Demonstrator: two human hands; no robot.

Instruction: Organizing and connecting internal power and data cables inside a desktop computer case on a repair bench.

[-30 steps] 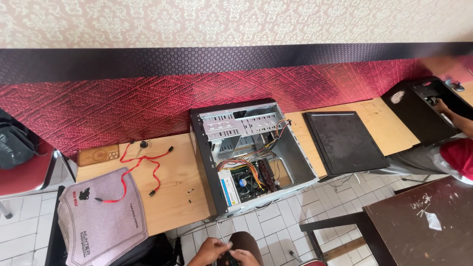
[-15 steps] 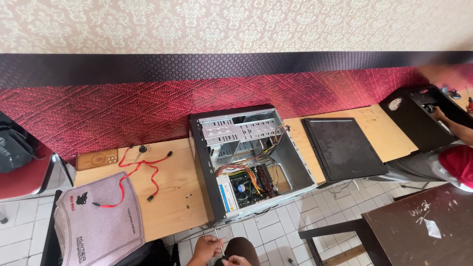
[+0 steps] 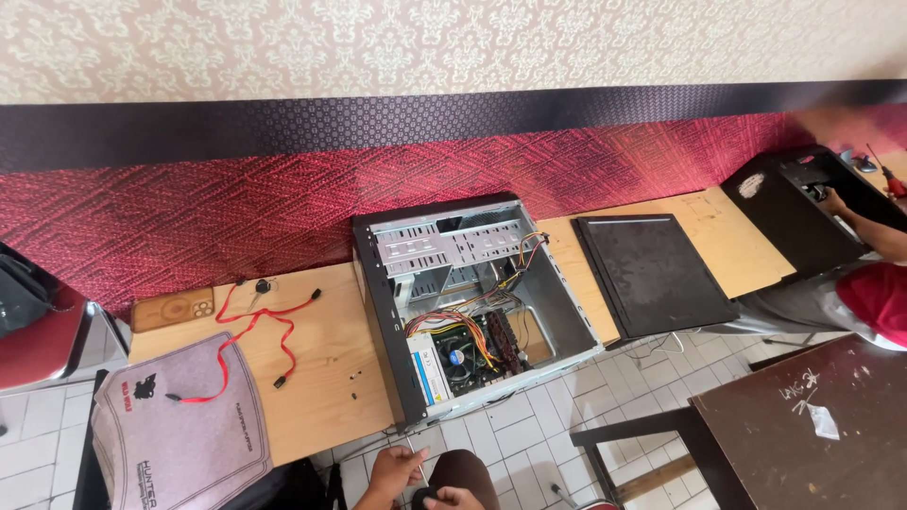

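My left hand (image 3: 391, 472) sits at the bottom edge of the view, above my knee, with its fingers closed around a thin metal tool (image 3: 421, 466) that looks like a screwdriver. My right hand (image 3: 454, 498) is just beside it, mostly cut off by the frame edge, so its grip is unclear. Ahead, an open computer case (image 3: 383, 312) lies on its side on the wooden bench (image 3: 326, 364), showing the drive cage, coloured wires and the board with a fan (image 3: 459, 357).
Red data cables (image 3: 250, 331), a phone (image 3: 172, 308), small screws (image 3: 351, 376) and a grey mouse mat (image 3: 179, 430) lie left of the case. The black side panel (image 3: 652, 269) lies on its right. Another person's arm (image 3: 874, 231) works on a second black case (image 3: 789, 222). A dark table (image 3: 812, 425) stands at right.
The view has drifted slightly. My hands stay low by my knee, close together. The other person's hand has shifted on the black case at the right.
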